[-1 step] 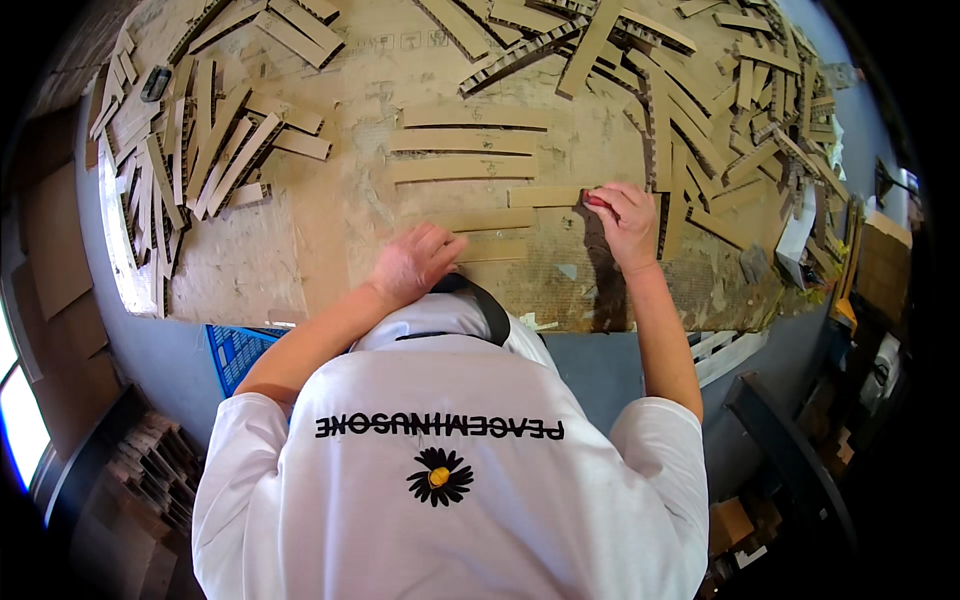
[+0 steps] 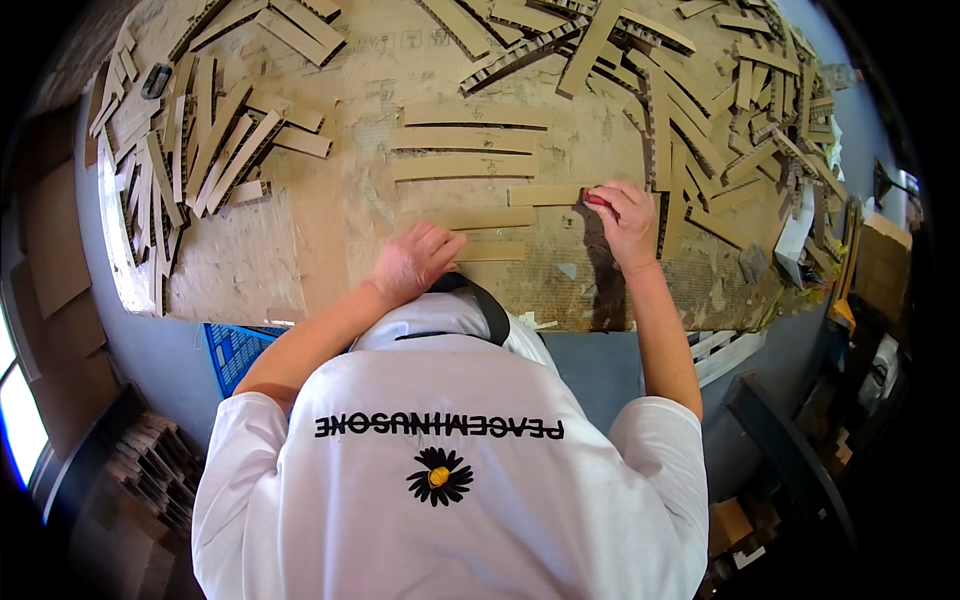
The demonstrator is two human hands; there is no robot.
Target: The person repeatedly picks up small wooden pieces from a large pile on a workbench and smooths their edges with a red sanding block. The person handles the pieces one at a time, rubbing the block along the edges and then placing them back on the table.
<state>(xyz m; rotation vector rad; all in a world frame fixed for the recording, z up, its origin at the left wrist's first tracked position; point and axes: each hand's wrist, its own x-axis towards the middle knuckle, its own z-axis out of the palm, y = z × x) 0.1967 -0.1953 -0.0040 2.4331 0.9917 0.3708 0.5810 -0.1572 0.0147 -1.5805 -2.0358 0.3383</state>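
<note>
Small red object point(image 2: 595, 199) in right fingers point(image 2: 623, 197)

The person's left arm point(image 2: 320, 340) is bent, with the elbow out to the side, and its forearm slants inward over the near edge of the worktop point(image 2: 320, 240). The left hand point(image 2: 415, 262) is close to this edge, its back turned up, the fingers curled near each other. From here I see the right forearm point(image 2: 662, 325) reaching straighter and farther from the near edge, where the right hand point(image 2: 625, 215) makes a pinch with thumb and fingers
</note>
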